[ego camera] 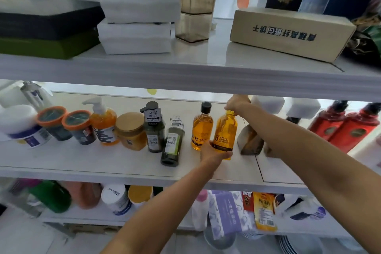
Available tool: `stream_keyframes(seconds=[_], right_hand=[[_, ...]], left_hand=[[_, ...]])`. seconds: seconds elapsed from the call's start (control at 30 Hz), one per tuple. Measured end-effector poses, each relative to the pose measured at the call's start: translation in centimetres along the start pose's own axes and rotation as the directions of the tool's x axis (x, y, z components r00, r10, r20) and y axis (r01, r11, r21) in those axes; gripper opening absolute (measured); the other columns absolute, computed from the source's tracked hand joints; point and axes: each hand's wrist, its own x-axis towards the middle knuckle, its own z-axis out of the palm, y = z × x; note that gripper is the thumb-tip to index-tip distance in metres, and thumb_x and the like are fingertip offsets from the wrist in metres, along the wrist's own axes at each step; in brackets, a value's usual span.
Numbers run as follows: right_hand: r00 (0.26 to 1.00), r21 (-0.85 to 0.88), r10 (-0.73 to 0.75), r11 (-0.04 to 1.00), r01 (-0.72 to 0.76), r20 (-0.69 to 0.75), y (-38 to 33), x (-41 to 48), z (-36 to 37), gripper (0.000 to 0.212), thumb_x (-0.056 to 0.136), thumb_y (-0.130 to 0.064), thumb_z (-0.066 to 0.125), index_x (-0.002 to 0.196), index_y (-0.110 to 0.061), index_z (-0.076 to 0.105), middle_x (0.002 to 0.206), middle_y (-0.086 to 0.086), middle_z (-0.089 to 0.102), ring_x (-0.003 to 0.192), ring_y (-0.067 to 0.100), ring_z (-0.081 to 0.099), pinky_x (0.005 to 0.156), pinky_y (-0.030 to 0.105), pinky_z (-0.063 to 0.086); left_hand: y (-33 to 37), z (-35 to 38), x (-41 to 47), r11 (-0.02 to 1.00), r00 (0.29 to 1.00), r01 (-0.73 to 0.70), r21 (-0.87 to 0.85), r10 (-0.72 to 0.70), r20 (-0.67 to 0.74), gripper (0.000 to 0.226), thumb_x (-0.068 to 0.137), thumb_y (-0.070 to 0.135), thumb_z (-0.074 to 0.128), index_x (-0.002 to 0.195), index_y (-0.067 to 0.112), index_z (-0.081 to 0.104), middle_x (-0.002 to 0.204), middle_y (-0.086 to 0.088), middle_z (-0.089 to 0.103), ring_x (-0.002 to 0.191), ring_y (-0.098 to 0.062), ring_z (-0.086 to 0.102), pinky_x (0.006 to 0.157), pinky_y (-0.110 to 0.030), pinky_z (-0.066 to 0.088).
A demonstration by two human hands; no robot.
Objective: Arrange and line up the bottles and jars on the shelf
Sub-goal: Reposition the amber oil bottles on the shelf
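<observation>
A person is reaching both bare arms to the middle shelf [103, 161] of a white rack. The left hand [212, 151] is curling its fingers around the base of an amber shampoo bottle [224, 130], while the right hand [237, 102] is pinching the bottle's top, hiding the cap. The bottle is standing roughly upright, right of the shelf's middle; whether its base is touching the shelf cannot be told. Just beside it on the left, a matching amber bottle with a black cap [202, 128] is standing. Further toward the left edge, a dark green bottle [172, 144] is lying tilted, its base pointing toward the front edge. Beyond it, a dark green pump bottle [153, 128], a tan-lidded jar [131, 130], an orange pump bottle [103, 123] and two orange-lidded tubs [79, 126] are sitting in a rough row. Two red bottles [346, 128] are standing near the right edge.
</observation>
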Motion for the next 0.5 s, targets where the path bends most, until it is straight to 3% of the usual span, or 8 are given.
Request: stream_keyframes(seconds=[0.03, 0.13, 0.2, 0.3, 0.37, 0.4, 0.47, 0.5], right_hand=[[1.000, -0.001, -0.014, 1.000, 0.014, 0.018, -0.3, -0.1, 0.0, 0.016, 0.090, -0.015, 0.059, 0.103, -0.004, 0.061, 0.094, 0.007, 0.065, 0.072, 0.015, 0.057, 0.052, 0.019, 0.043], [0.995, 0.022, -0.100, 0.995, 0.099, 0.010, -1.2, -0.6, -0.1, 0.025, 0.091, -0.007, 0.056, 0.115, -0.003, 0.061, 0.115, 0.012, 0.063, 0.097, 0.023, 0.061, 0.076, 0.026, 0.051], [0.984, 0.025, -0.175, 0.984, 0.175, 0.017, -1.7, -1.2, -0.7, 0.028, 0.091, -0.002, 0.053, 0.119, -0.002, 0.058, 0.118, 0.014, 0.060, 0.094, 0.021, 0.054, 0.079, 0.024, 0.046], [0.967, -0.060, -0.219, 0.972, 0.228, 0.129, -2.3, -1.7, -1.9, 0.034, 0.091, 0.001, 0.054, 0.124, 0.000, 0.055, 0.124, 0.015, 0.058, 0.091, 0.018, 0.047, 0.086, 0.027, 0.047], [0.956, -0.112, -0.181, 0.971, 0.211, 0.229, -2.3, -1.7, -2.4, 0.035, 0.090, 0.001, 0.054, 0.125, 0.003, 0.054, 0.116, 0.017, 0.062, 0.080, 0.017, 0.051, 0.092, 0.032, 0.048], [0.947, -0.115, -0.172, 0.971, 0.210, 0.272, -2.3, -1.7, -2.8, 0.035, 0.089, 0.001, 0.055, 0.124, 0.004, 0.054, 0.103, 0.015, 0.065, 0.073, 0.017, 0.052, 0.092, 0.035, 0.048], [0.938, -0.132, -0.162, 0.969, 0.210, 0.307, -2.2, -1.9, -3.3, 0.034, 0.088, 0.000, 0.055, 0.121, 0.006, 0.057, 0.082, 0.009, 0.062, 0.069, 0.020, 0.055, 0.088, 0.038, 0.049], [0.937, -0.147, -0.160, 0.966, 0.214, 0.312, -2.1, -2.0, -3.6, 0.033, 0.087, 0.000, 0.056, 0.119, 0.006, 0.058, 0.086, 0.012, 0.065, 0.075, 0.023, 0.058, 0.087, 0.038, 0.050]], left_hand=[[0.0, -0.3, 0.1, 0.998, 1.000, -0.030, 0.063, 0.030, 0.005, 0.060, 0.077, 0.015, 0.077, 0.127, 0.011, 0.044, 0.125, -0.008, 0.056, 0.119, -0.025, 0.054, 0.099, -0.035, 0.045], [-0.3, -1.1, 0.4, 0.961, 0.991, -0.130, 0.243, 0.122, 0.046, 0.049, 0.084, 0.016, 0.070, 0.129, 0.008, 0.050, 0.130, -0.010, 0.058, 0.122, -0.026, 0.053, 0.095, -0.031, 0.043], [-0.8, -1.6, 0.6, 0.938, 0.993, -0.118, 0.327, 0.114, 0.032, 0.047, 0.088, 0.026, 0.065, 0.129, 0.008, 0.053, 0.132, -0.010, 0.057, 0.123, -0.025, 0.052, 0.097, -0.032, 0.042], [-1.4, -2.6, 0.8, 0.925, 0.985, -0.076, 0.372, 0.128, -0.117, 0.025, 0.089, 0.035, 0.062, 0.098, 0.012, 0.061, 0.103, -0.010, 0.065, 0.095, -0.023, 0.059, 0.086, -0.036, 0.048], [-1.0, -3.2, 0.8, 0.951, 0.953, -0.066, 0.303, 0.149, -0.262, 0.029, 0.087, 0.032, 0.065, 0.100, 0.009, 0.053, 0.100, -0.011, 0.062, 0.088, -0.023, 0.058, 0.073, -0.033, 0.046], [-0.7, -3.5, 0.8, 0.954, 0.931, -0.086, 0.288, 0.180, -0.318, 0.035, 0.086, 0.030, 0.067, 0.104, 0.008, 0.049, 0.102, -0.011, 0.059, 0.090, -0.023, 0.059, 0.070, -0.030, 0.044], [0.2, -4.1, 0.8, 0.908, 0.876, -0.177, 0.379, 0.321, -0.359, 0.041, 0.083, 0.027, 0.070, 0.108, 0.008, 0.043, 0.107, -0.010, 0.053, 0.099, -0.024, 0.056, 0.072, -0.028, 0.041], [0.6, -4.3, 1.0, 0.862, 0.845, -0.228, 0.453, 0.406, -0.347, 0.045, 0.083, 0.026, 0.071, 0.112, 0.008, 0.042, 0.113, -0.011, 0.049, 0.106, -0.024, 0.051, 0.078, -0.028, 0.041]])
